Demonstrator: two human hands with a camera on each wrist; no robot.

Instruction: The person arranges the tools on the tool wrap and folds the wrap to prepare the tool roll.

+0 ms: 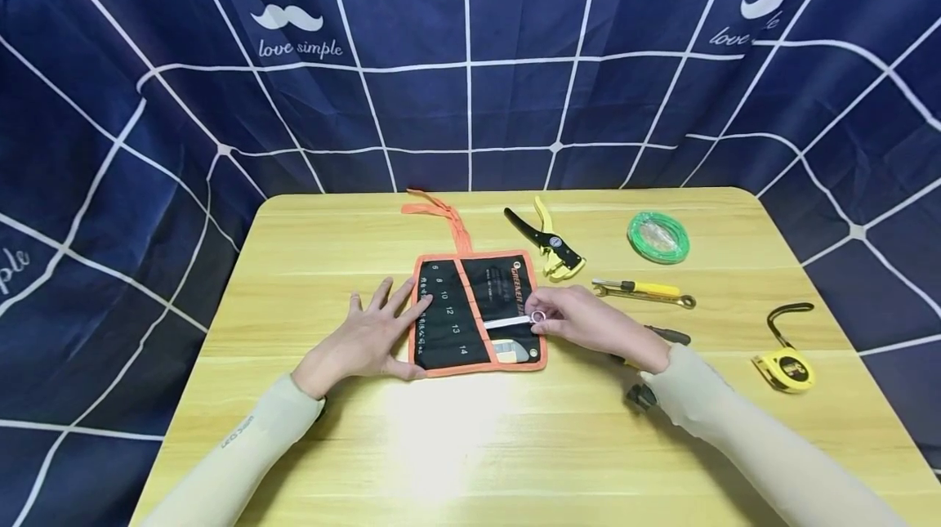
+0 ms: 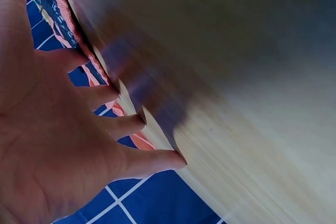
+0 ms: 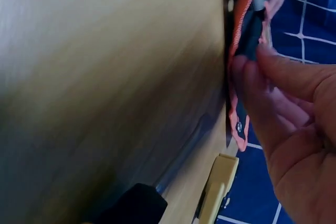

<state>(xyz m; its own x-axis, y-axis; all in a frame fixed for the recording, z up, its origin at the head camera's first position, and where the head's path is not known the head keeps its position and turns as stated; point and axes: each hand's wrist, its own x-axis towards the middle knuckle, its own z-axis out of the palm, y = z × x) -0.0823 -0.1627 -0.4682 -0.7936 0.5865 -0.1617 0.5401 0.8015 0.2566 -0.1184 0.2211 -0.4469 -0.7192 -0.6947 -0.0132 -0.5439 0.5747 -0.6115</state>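
A black tool pouch [image 1: 500,282] with orange trim lies unfolded on the table, its pockets numbered from 6 to 14. My left hand [image 1: 371,337] rests with spread fingers at the pouch's left edge; the left wrist view shows those fingers [image 2: 128,124] straight. My right hand [image 1: 588,323] pinches the ring end of a silver wrench [image 1: 507,322], whose other end is hidden in a pocket. Just below the wrench, a grey and cream flat tool [image 1: 510,351] sticks out of another pocket. In the right wrist view the thumb and fingers [image 3: 294,77] meet over the pouch.
Yellow-black wire strippers [image 1: 555,245] lie behind the pouch. To the right are a green wire coil [image 1: 659,238], a yellow-handled screwdriver [image 1: 647,288], another wrench [image 1: 687,301] and a tape measure [image 1: 785,369]. A dark-handled tool [image 1: 669,335] lies partly under my right forearm.
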